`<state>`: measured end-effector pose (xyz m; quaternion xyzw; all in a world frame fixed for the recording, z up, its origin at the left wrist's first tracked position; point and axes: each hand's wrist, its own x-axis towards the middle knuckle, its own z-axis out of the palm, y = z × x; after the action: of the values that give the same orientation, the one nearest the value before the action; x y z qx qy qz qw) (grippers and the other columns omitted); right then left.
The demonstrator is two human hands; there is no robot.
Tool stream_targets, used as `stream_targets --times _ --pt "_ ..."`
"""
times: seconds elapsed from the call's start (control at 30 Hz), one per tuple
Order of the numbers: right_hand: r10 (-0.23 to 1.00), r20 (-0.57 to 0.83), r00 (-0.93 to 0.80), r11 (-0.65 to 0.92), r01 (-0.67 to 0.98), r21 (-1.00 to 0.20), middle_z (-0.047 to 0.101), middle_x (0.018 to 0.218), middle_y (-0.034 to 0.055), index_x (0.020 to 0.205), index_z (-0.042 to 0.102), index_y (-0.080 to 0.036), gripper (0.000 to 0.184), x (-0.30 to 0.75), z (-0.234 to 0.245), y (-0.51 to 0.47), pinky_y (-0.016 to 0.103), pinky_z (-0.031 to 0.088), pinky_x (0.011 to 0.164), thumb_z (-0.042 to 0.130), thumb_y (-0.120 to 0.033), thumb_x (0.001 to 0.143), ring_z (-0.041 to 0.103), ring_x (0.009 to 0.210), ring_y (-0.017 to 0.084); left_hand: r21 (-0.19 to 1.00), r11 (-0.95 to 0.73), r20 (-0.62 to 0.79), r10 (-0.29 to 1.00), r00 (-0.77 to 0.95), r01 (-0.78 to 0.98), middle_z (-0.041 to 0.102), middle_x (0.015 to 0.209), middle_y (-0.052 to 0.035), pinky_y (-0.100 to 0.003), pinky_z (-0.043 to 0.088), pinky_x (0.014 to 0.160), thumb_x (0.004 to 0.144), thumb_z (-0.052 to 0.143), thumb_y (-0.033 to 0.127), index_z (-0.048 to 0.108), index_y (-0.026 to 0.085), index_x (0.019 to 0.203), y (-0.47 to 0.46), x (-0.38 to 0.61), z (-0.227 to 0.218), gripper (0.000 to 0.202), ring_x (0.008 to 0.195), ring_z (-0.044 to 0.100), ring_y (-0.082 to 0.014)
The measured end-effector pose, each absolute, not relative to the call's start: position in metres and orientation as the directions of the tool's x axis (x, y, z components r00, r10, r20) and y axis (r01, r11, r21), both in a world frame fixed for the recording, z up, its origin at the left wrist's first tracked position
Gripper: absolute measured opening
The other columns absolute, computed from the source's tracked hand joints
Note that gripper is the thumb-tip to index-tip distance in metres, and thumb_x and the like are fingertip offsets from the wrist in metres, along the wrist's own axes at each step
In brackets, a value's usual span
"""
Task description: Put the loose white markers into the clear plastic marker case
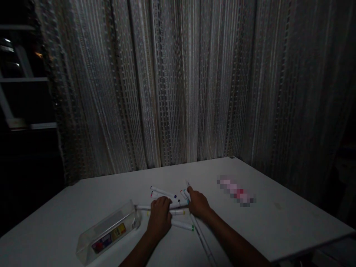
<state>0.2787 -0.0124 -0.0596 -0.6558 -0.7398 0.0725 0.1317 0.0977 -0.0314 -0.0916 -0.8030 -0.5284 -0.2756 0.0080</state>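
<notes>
Several white markers with coloured ends lie in a loose group on the white table (116,187). My left hand (160,218) rests over the group, its fingers curled down on markers and hiding parts of them. A green-ended marker (182,225) and a yellow-ended marker (178,212) stick out to its right. Beyond its fingers lies a dark-blue-ended marker (163,191). My right hand (198,203) is closed around white markers, with blue and red ends showing by its thumb. A long thin pale strip (203,239) runs from beneath it toward the near edge.
A clear plastic box (109,233) with a colourful label lies on its side, left of my left hand. A blurred pink and red object (236,191) lies on the right. Behind the table hangs a patterned curtain (172,85); dark shelves (23,79) stand at far left.
</notes>
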Motion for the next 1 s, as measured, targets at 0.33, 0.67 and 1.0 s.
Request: stream_targets --times 0.33,0.67,1.0 --pt "0.983 0.139 -0.122 0.166 0.914 -0.371 0.062 0.104 0.0103 0.119 0.042 -0.018 0.047 0.269 -0.043 -0.009 0.025 0.038 0.073 0.043 -0.008 0.073 0.058 0.095 0.02 0.289 -0.529 0.512 0.79 0.338 0.798 0.054 0.088 -0.0045 -0.04 0.033 0.088 0.06 0.04 0.002 0.049 0.018 0.08 -0.033 0.095 -0.091 0.028 0.09 0.047 -0.0203" --pt "0.877 0.109 -0.468 0.479 0.831 -0.283 0.058 0.108 0.0162 0.12 0.046 -0.015 0.039 0.216 -0.05 -0.023 0.034 0.038 0.078 0.036 -0.031 0.086 0.055 0.097 0.025 0.213 -0.561 0.643 0.697 0.318 0.8 0.047 0.115 -0.0136 -0.046 0.037 0.095 0.064 0.041 0.006 0.041 0.014 0.111 -0.048 0.082 -0.108 0.047 0.112 0.043 -0.0259" --pt "0.866 0.149 -0.478 0.499 0.843 -0.2 0.044 0.127 0.0201 0.137 0.025 -0.013 0.061 0.227 -0.047 -0.04 0.041 0.032 0.093 0.041 -0.04 0.085 0.043 0.114 0.029 0.146 -0.488 0.547 0.765 0.34 0.861 0.045 0.132 -0.0122 -0.049 0.025 0.105 0.063 0.042 0.005 0.043 0.014 0.123 -0.056 0.078 -0.11 0.061 0.127 0.033 -0.0251"
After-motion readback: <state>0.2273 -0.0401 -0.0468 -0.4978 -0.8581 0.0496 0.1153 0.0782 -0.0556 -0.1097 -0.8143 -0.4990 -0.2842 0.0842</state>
